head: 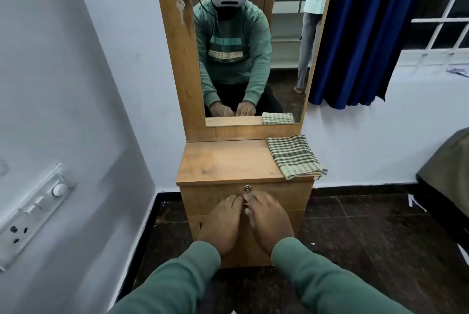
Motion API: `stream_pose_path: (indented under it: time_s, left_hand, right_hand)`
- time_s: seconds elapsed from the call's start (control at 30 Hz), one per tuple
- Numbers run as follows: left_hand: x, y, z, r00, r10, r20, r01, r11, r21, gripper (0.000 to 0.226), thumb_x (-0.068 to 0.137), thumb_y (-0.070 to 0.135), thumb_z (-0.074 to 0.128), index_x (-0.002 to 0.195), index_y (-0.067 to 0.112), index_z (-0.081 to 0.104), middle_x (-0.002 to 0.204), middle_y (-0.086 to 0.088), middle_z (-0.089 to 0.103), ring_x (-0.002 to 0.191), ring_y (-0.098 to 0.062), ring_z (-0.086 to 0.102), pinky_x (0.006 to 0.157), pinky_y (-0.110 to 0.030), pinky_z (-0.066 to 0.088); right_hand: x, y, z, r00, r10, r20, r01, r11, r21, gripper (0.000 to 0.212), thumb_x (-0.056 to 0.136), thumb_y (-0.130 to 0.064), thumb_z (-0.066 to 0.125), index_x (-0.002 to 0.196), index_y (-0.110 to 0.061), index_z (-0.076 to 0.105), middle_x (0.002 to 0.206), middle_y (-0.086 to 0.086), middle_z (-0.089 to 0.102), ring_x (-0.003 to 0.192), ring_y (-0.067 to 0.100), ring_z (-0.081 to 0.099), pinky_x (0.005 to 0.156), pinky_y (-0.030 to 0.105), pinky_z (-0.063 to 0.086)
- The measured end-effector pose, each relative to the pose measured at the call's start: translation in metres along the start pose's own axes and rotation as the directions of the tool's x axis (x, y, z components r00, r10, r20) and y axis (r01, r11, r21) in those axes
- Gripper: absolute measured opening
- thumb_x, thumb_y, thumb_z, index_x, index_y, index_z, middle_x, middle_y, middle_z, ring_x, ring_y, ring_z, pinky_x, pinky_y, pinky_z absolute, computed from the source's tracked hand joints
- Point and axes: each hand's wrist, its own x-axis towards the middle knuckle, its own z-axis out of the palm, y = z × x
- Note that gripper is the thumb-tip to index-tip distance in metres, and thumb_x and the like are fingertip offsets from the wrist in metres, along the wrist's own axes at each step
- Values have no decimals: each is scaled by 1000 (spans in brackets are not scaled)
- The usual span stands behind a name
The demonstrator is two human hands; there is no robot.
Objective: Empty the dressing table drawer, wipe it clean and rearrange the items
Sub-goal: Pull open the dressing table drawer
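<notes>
A wooden dressing table (223, 164) with a tall mirror stands against the wall. Its drawer (203, 198) is closed, with a round metal lock (247, 188) above a small metal handle (246, 204). My left hand (222, 222) and my right hand (270, 219) are side by side on the drawer front, fingers curled around the handle, which they mostly hide. A folded green checked cloth (294, 156) lies on the tabletop's right side, overhanging the edge. The drawer's contents are hidden.
A white wall with a switch and socket panel (33, 214) is close on the left. Blue curtain (365, 31) and a window hang to the right. A dark bed corner (446, 169) juts in at far right. Dark tiled floor surrounds the table.
</notes>
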Motion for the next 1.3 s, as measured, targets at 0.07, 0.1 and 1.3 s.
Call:
stream_pose_path:
  time_s: [0.07,0.1,1.3]
  left_hand:
    - [6,-4,7,999,-16,37,16,1000,4,48,105,16,46,153,15,39,156,-6,44,142,-24,43,116,-34,39]
    - [7,-6,10,998,-27,56,26,999,24,51,106,16,45,156,15,35,160,-7,41,146,-24,40,118,-36,37]
    - [-147,46,24,960,274,56,-279,943,179,37,79,35,50,97,22,79,90,7,70,81,-13,69,66,-23,60]
  right_hand:
    - [3,3,3,997,-4,76,4,1000,-3,44,98,-19,60,141,-13,58,141,4,59,129,27,54,110,39,42]
    - [4,6,6,995,-10,104,12,1000,-21,46,100,-20,57,145,-13,54,145,4,55,132,26,51,113,39,39]
    - [-156,-22,-21,976,-218,-6,216,971,-102,33,74,-40,51,92,-30,77,88,-15,67,76,9,64,66,21,54]
